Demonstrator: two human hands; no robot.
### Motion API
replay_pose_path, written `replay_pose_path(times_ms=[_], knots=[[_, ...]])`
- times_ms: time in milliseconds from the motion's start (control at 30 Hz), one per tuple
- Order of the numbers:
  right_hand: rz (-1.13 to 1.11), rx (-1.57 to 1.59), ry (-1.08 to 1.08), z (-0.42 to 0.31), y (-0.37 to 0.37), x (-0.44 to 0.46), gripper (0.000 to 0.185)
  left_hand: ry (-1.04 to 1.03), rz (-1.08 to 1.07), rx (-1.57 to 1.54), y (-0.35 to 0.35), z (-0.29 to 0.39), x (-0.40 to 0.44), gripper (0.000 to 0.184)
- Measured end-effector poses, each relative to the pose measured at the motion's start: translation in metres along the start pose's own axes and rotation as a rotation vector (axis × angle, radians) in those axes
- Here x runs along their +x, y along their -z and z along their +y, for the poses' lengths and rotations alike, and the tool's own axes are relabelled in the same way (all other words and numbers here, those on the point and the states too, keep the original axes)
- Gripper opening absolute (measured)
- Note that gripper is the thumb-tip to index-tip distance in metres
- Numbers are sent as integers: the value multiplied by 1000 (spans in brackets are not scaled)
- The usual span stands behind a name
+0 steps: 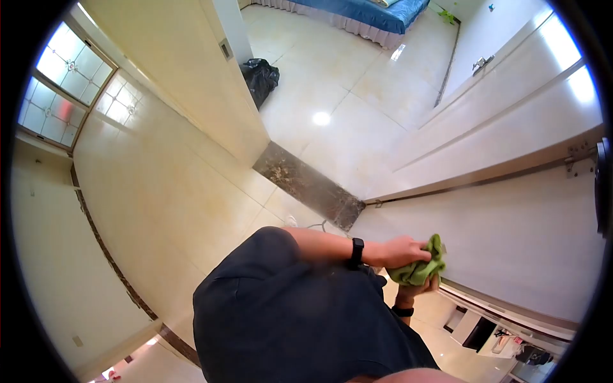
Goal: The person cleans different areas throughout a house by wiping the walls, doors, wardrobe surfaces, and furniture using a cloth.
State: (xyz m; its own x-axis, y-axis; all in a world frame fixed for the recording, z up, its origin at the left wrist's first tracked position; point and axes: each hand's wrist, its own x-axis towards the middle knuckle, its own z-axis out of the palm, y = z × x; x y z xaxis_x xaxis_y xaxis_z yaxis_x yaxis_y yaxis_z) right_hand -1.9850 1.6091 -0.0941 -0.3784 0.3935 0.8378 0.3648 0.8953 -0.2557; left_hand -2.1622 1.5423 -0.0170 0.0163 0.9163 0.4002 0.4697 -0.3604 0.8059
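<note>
Green cloth is bunched in the person's 2 hands.

Bed cut off, top edge. Black bag partly behind door frame. Green cloth covers part of right hand. Lower-right clutter too small to tell.

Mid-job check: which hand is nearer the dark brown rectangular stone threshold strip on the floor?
Left. The left hand is below and right of the stone threshold in the view; the right hand is farther below, both holding the crumpled green cloth.
</note>
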Motion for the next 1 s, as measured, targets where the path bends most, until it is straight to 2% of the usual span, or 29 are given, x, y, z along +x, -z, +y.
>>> replay_pose_path(times_ms=[33, 100, 133, 167, 267, 367, 567, 633, 700, 767, 800, 900, 1000], knots=[[-134, 50, -146, -20, -13, 1, 45, 42, 47, 20, 10, -13, -14, 22], [-331, 405, -603, -65, -45, 31, 50, 134, 148, 67, 35, -35, -43, 24], [-239, 439, -521, -73, -68, 29, 45, 136, 170, 70, 51, -45, -56, 29], [-296, 368, -340, -93, -82, 46, 44, 269, 141, 125, 75, -41, -68, 35], [-391, 487, -231, -136, -133, 79, 35, 379, 371, 43, 126, -54, -103, 40], [-435, 607, -146, -182, -182, 106, 41, 308, 591, 49, 177, -66, -137, 46], [-656, 887, 12, -278, -286, 142, 50, 490, 876, 154, 279, -54, -215, 50], [-726, 1048, 120, -318, -319, 159, 57, 529, 1007, 115, 303, -72, -246, 51], [-768, 1156, 290, -359, -352, 178, 61, 536, 1191, 160, 329, -78, -274, 52], [-863, 1277, 370, -399, -386, 191, 65, 564, 1365, 205, 362, -60, -287, 51], [-936, 1312, 361, -423, -394, 203, 59, 577, 1450, 228, 379, -54, -294, 50], [-991, 1466, 510, -485, -442, 221, 61, 620, 1669, 541, 424, -54, -309, 45], [-924, 1590, 557, -539, -473, 244, 59, 367, 2017, 314, 475, -57, -307, 35]])
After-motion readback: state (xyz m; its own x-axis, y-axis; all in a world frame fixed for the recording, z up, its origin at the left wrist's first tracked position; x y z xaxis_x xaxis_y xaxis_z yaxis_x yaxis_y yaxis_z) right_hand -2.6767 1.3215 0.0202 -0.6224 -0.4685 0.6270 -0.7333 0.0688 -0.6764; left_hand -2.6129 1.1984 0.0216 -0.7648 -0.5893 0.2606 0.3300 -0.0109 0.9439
